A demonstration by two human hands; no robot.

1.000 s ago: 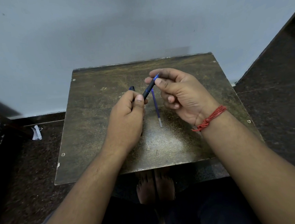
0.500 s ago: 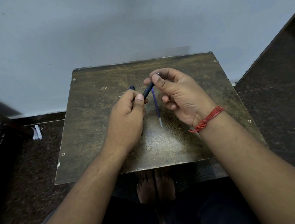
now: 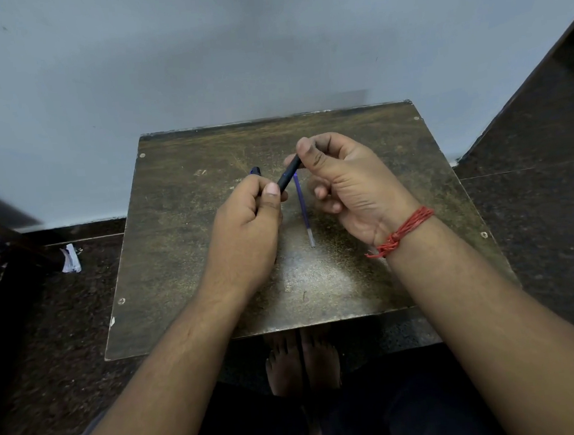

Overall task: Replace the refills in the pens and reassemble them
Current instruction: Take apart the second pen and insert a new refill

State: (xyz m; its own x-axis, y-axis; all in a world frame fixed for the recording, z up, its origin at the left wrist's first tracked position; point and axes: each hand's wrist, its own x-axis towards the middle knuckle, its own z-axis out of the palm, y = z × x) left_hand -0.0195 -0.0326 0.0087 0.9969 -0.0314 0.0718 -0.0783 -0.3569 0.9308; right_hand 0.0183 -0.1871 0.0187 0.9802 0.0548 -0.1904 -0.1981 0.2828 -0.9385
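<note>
Right now, grip: the right hand (image 3: 348, 188) pinches the far end of a dark pen barrel (image 3: 288, 176) between thumb and forefinger, and the left hand (image 3: 250, 225) holds its near end under the thumb, fingers curled.
Pen barrel: slanted, lifted off the surface, running from near-left up to far-right between the two hands.
Second pen: a dark tip with a touch of blue (image 3: 255, 171) pokes out past the far side of the left hand's fingers; the rest is hidden, so how it is held cannot be told.
Loose refill: a thin blue refill (image 3: 304, 212) lies on the table between the hands, its pale end pointing near.
Wrist: a red thread band (image 3: 404, 230) is tied round the right wrist.
Table: small, dark, scuffed top (image 3: 178, 246), its far edge against a pale wall (image 3: 197, 52).
Floor: dark stone, a scrap of white paper (image 3: 71, 259) at the left, bare feet (image 3: 302, 360) under the near edge.
</note>
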